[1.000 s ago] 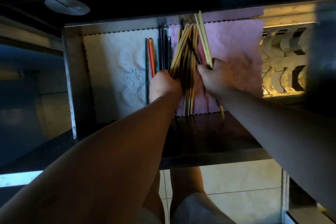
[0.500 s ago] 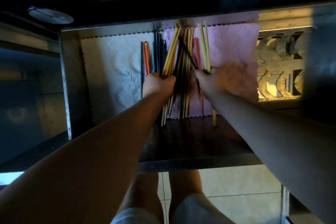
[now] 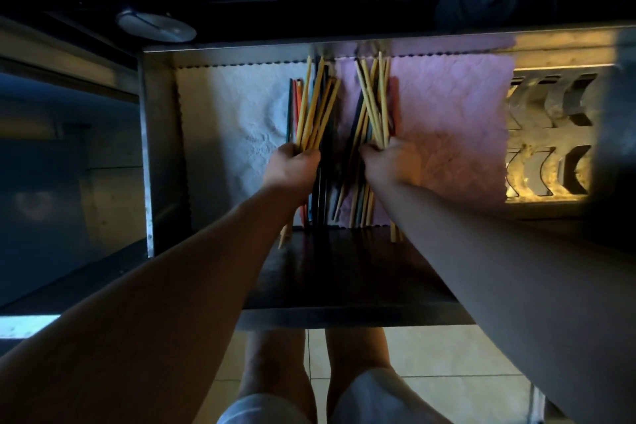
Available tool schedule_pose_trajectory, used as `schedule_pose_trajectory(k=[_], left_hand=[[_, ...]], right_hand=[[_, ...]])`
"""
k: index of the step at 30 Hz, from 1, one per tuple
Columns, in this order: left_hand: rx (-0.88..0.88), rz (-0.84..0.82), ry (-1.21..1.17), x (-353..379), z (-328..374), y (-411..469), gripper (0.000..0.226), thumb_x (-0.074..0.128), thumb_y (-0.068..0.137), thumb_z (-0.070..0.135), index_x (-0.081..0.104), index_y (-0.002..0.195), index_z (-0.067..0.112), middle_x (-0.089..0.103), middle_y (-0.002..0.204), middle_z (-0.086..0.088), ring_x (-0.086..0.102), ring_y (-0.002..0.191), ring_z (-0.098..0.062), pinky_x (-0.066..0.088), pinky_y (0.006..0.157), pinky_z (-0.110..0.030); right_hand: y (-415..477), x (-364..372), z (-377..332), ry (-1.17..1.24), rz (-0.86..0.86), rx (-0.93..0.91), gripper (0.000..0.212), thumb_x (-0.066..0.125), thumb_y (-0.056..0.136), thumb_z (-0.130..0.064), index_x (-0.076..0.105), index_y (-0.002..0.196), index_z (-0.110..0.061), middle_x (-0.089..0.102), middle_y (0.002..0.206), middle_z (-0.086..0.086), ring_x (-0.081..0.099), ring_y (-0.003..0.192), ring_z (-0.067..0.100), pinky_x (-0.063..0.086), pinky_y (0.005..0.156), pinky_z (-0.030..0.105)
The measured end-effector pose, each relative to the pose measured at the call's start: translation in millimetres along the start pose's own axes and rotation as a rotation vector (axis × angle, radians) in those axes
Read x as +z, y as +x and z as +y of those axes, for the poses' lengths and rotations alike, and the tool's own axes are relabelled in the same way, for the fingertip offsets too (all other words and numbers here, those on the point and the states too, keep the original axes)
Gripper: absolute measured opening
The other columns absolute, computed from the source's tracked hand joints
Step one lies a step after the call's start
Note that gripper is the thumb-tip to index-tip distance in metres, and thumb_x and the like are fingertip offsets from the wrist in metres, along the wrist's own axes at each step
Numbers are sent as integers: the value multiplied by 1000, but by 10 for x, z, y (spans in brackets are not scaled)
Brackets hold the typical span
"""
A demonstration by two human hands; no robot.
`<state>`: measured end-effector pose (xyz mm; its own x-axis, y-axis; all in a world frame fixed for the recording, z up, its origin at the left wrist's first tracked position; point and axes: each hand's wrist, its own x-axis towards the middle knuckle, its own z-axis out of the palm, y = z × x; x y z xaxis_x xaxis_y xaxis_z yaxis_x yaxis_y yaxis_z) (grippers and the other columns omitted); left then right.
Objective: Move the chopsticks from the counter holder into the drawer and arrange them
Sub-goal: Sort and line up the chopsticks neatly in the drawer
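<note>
While both hands grip them, the chopsticks [image 3: 344, 134] lie in the open drawer [image 3: 158, 134], split into two fans.

Most of the sticks are pale yellow wood; some are black, a few are orange-red and one or two look blue-grey, though the dim light makes the colours hard to judge. They point roughly from the front of the drawer to its back wall, over the seam between a white liner [image 3: 234, 120] and a pink liner [image 3: 454, 120]. The left hand [image 3: 292, 169] is closed around the left bundle near its middle, and these sticks spread outward above the fist. The right hand [image 3: 387, 162] is closed on the right bundle in the same way. Between the two hands some dark sticks lie loose on the liner. Several ends stick out over the dark front edge of the drawer, below the wrists.
</note>
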<state>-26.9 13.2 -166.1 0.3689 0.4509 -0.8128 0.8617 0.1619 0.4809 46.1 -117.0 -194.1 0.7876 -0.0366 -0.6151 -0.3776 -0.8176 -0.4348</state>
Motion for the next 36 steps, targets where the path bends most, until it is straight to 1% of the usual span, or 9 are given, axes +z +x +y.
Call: schedule_pose_trajectory(k=[5, 10, 14, 19, 24, 27, 32, 34, 36], left_hand=[[42, 37, 57, -31, -81, 52, 15, 56, 70, 29, 58, 68, 15, 46, 46, 7, 43, 42, -16, 33, 45, -20], [31, 44, 27, 1, -144, 64, 15, 59, 76, 22, 54, 64, 14, 43, 42, 8, 41, 40, -15, 31, 42, -18], [48, 32, 5, 5, -160, 56, 16, 59, 79, 21, 54, 64, 15, 45, 44, 8, 43, 40, -14, 33, 41, -18], [66, 21, -16, -2, -156, 55, 15, 58, 76, 21, 52, 63, 15, 44, 47, 5, 42, 43, -17, 34, 45, -22], [61, 19, -29, -15, -152, 51, 16, 59, 76, 21, 52, 64, 14, 45, 50, 3, 41, 44, -19, 34, 46, -22], [62, 23, -21, -15, -147, 40, 16, 60, 78, 20, 53, 65, 13, 48, 51, 2, 44, 45, -20, 36, 47, -24], [49, 18, -18, -22, -115, 6, 13, 57, 73, 25, 57, 67, 14, 47, 47, 6, 46, 44, -17, 38, 46, -23], [31, 21, -11, 0, -93, -3, 12, 58, 75, 26, 59, 71, 14, 49, 48, 6, 49, 45, -17, 42, 47, -23], [16, 26, -12, 42, -68, -15, 14, 61, 79, 27, 62, 76, 14, 54, 54, 3, 54, 51, -21, 48, 53, -29]], right_hand=[[-49, 39, -79, -74, 58, -5, 33, 62, 80, -35, 67, 103, -11, 69, 102, 12, 66, 96, 32, 48, 72, 29], [-118, 35, -141, -106, 63, 10, 31, 61, 84, -33, 66, 107, -13, 68, 111, 12, 63, 105, 32, 49, 84, 34], [-136, 60, -228, -132, 103, 31, 30, 65, 84, -35, 66, 104, -13, 68, 111, 11, 64, 104, 30, 49, 81, 31], [-138, 155, -258, -160, 120, 50, 38, 66, 82, -36, 64, 105, -7, 68, 112, 14, 64, 104, 34, 51, 83, 36], [-136, 228, -305, -91, 157, 146, 39, 68, 73, -36, 66, 96, -5, 71, 99, 15, 69, 91, 34, 47, 68, 32], [-148, 229, -320, -41, 145, 173, 41, 69, 71, -37, 67, 96, -4, 71, 96, 14, 69, 89, 34, 45, 66, 29], [-172, 136, -347, 15, 128, 175, 47, 55, 77, -42, 66, 106, -7, 69, 108, 16, 66, 97, 37, 46, 73, 32], [-183, 71, -342, 17, 112, 139, 46, 50, 79, -43, 66, 106, -10, 69, 104, 13, 65, 93, 35, 42, 69, 28], [-196, -14, -326, 8, 95, 115, 40, 48, 81, -43, 67, 101, -13, 67, 90, 9, 63, 81, 33, 38, 65, 25]])
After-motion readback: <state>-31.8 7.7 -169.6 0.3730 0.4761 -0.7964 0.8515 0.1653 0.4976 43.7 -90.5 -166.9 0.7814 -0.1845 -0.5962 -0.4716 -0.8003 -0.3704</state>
